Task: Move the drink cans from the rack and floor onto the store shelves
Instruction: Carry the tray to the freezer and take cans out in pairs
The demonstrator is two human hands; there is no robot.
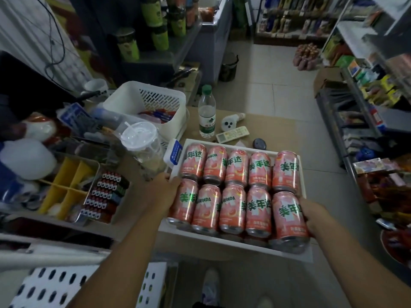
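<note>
carry | we are gripping the tray (200, 236) of cans (233, 205), left hand (168, 185) and right hand (312, 216) fingers curling round its sides | aiming for level, steady travel

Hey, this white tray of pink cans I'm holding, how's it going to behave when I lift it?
Likely heavy for its size: ten pink cans fill the white tray. They lie on their sides, so tipping it sideways might roll them, though tight packing should limit that. Left hand and right hand gripping opposite edges should keep it level.
</note>
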